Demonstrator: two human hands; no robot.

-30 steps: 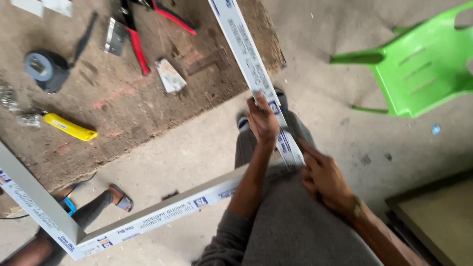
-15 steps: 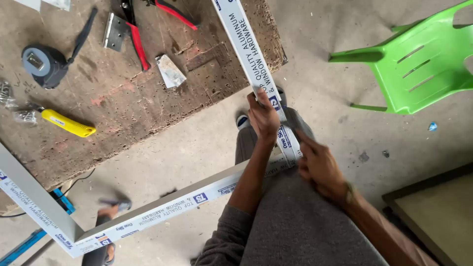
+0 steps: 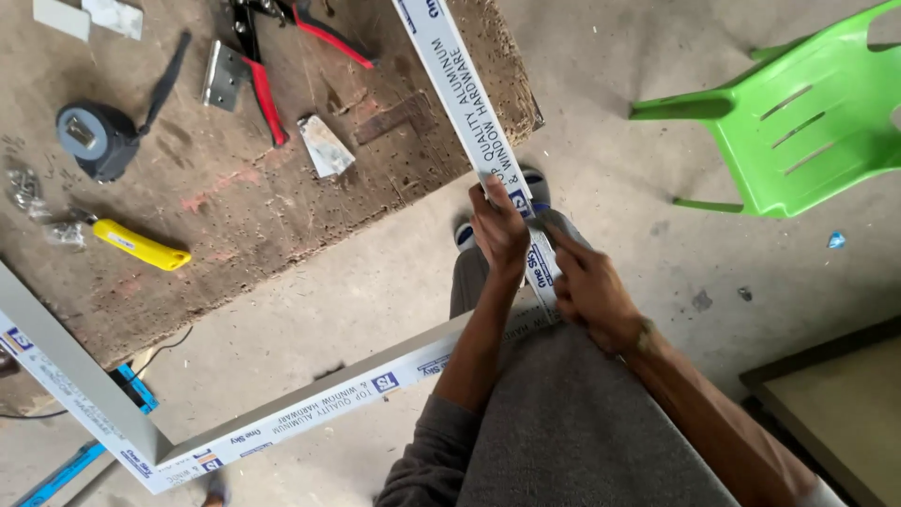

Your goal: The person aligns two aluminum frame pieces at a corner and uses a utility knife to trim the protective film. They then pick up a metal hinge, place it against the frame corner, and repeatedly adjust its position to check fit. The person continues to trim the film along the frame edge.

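- Aluminium frame (image 3: 282, 422), grey metal wrapped in white film with blue print, is lying across the person's lap, its bars meeting in mitred corners.
- One bar is running up over the wooden workbench (image 3: 282, 188) edge.
- Left hand (image 3: 499, 225) is closing its fingers around that bar just below the workbench.
- Right hand (image 3: 591, 296) is gripping the same bar beside the left, at the frame's near corner.
- Yellow utility knife (image 3: 141, 246), tape measure (image 3: 94, 139) and red pliers (image 3: 267, 89) are lying on the workbench.
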